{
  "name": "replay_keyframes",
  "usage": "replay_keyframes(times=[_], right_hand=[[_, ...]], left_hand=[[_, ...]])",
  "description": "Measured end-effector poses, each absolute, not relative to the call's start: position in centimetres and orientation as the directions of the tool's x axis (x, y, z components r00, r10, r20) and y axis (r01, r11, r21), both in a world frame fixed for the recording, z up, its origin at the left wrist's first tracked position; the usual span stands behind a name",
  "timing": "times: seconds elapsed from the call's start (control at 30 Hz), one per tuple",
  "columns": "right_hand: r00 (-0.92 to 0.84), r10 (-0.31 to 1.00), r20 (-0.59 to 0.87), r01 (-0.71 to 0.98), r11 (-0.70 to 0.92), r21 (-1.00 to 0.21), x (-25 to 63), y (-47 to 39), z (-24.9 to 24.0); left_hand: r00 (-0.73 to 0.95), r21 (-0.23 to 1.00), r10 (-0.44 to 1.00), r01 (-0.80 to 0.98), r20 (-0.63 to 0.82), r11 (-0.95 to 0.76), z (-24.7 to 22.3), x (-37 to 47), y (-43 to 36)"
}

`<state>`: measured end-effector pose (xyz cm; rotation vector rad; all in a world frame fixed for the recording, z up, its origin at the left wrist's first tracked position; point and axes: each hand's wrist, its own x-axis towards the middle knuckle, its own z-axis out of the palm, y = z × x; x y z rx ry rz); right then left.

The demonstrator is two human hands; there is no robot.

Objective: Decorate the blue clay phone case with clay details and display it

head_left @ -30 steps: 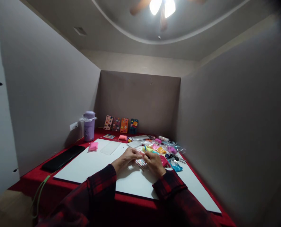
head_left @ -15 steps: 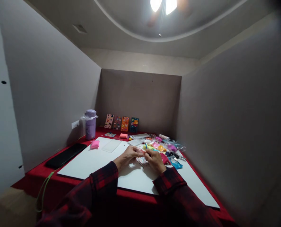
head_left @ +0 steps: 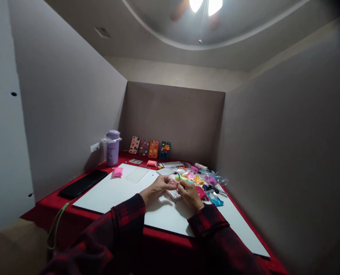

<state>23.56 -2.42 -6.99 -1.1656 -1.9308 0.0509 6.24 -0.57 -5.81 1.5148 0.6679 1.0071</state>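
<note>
Matt white board (head_left: 115,194), red cloth table cover (head_left: 49,202), glossy plastic packets (head_left: 207,179), smooth purple plastic bottle (head_left: 113,148)

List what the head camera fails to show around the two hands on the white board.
- What the left hand and right hand pinch between them: too small, covered by fingertips.
- The dotted piece under the hands: mostly hidden, pattern blurred.
- The blue tool: its lower end is behind the right hand.
- The colourful packets: contents too small and dim.

What the hands (head_left: 178,188) pinch between their fingertips is too small to tell
</note>
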Motion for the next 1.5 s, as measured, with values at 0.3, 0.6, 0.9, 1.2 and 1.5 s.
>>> replay_keyframes(times=[0.3, 0.6, 0.9, 1.2, 1.5], right_hand=[[-0.226, 0.775, 0.59, 0.72, 0.541, -0.435, 23.4, -2.8, -6.6], [-0.218, 0.79, 0.573, 0.687, 0.541, -0.485, 23.4, -2.7, -6.7], [-0.188, 0.765, 0.616, 0.574, 0.594, -0.564, 23.2, -3.4, -5.6], [-0.282, 0.819, 0.5, 0.326, 0.572, -0.753, 23.4, -2.7, -5.7], [-0.288, 0.874, 0.392, 0.066, 0.426, -0.902, 23.2, -3.4, -5.3]], left_hand=[[0.434, 0.963, 0.864, -0.037, 0.256, -0.267, -6.6, 6.3, 0.8], [0.344, 0.96, 0.898, -0.049, 0.276, -0.276, -6.1, 6.1, 0.5], [0.452, 0.979, 0.872, -0.159, 0.19, -0.131, -5.6, 5.6, -0.1], [0.597, 0.972, 0.788, -0.234, 0.151, -0.009, -3.8, 6.0, -2.5], [0.6, 0.969, 0.786, -0.247, 0.152, 0.001, -4.0, 5.7, -2.0]])
